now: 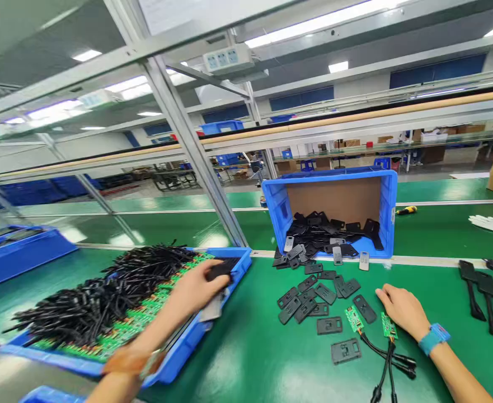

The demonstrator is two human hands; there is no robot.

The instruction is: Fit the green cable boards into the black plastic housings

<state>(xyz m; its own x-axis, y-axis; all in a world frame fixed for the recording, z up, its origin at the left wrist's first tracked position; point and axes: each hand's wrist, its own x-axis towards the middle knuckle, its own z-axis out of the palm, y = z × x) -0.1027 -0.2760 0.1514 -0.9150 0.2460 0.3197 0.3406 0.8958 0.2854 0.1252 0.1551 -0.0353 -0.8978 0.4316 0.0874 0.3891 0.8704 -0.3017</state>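
Note:
My left hand (pixel 196 288) is over the right side of a blue tray (pixel 246 258), its fingers closed around a black plastic piece (pixel 218 271). A grey flat piece (pixel 212 309) shows just below that hand. Green circuit boards (pixel 139 330) with black cables (pixel 90 302) fill the tray. On the green table, my right hand (pixel 403 310) rests with fingers curled; whatever they hold is hidden. Beside it lies a circuit board (pixel 389 326) with black leads, and a second board (pixel 353 319) lies left of that. A black plastic cover (pixel 364 309) sits close to both boards.
A blue bin (pixel 393 215) lies on its side, with black covers (pixel 313 229) spilling out. Loose covers (pixel 307 302) are scattered before it. Cabled black parts (pixel 487 285) lie at right. Behind are a yellow-handled tool (pixel 406 210) and a white glove (pixel 492 224). A metal post (pixel 200 151) rises behind the tray.

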